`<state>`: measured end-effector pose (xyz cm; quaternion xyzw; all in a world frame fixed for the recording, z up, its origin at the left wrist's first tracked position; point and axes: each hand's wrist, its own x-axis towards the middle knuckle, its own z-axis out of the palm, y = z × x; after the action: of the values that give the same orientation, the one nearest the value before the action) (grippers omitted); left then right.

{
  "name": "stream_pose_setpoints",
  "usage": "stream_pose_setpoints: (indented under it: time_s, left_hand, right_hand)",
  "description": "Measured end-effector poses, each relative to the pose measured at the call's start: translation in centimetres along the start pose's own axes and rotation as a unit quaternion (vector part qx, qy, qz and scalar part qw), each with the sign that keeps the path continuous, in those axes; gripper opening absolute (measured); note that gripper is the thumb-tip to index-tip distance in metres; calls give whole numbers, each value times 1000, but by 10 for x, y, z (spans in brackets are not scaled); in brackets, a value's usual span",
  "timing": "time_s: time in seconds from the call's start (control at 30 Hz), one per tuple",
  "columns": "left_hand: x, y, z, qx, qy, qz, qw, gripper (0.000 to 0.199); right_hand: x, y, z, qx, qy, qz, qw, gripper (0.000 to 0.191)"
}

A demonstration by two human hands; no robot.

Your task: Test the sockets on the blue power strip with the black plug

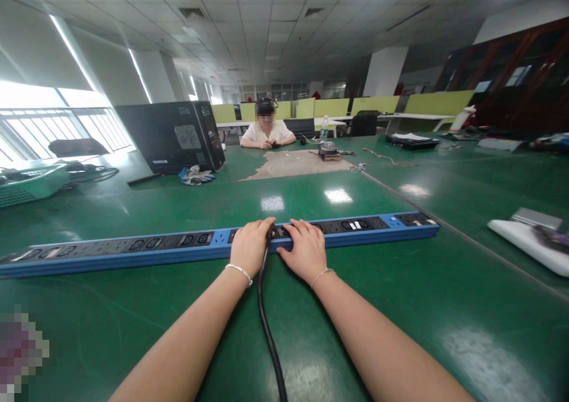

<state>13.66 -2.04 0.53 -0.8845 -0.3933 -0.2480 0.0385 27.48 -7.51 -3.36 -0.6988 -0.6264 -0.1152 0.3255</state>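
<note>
A long blue and black power strip lies across the green table. Near its middle, my left hand is closed around the end of a thick black cable, at the strip's sockets. The plug itself is mostly hidden by the fingers. From there the cable runs down toward the front edge of the view. My right hand rests on the strip just right of the cable, fingers over the top face and thumb along the near side, gripping it.
Across the green table sits a person holding something small and dark. A black computer case, gloves and a green basket are at the left. Cardboard lies beyond the strip; a white object is at the right.
</note>
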Motion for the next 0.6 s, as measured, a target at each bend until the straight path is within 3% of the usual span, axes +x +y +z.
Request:
stream_pose_setpoints:
  time_s: [0.27,0.47,0.6]
  left_hand:
    - [-8,-7,5,-14,3,10,1000,38]
    - [-15,-12,8,-20,4,25,999,51]
    - [-15,-12,12,-6,-10,16,1000,57]
  right_hand:
    - [0,0,-1,9,8,-8,1000,49]
    - [4,-10,-7,97,-9,-104,990,52]
    - [4,-17,-8,91,-17,-128,987,50]
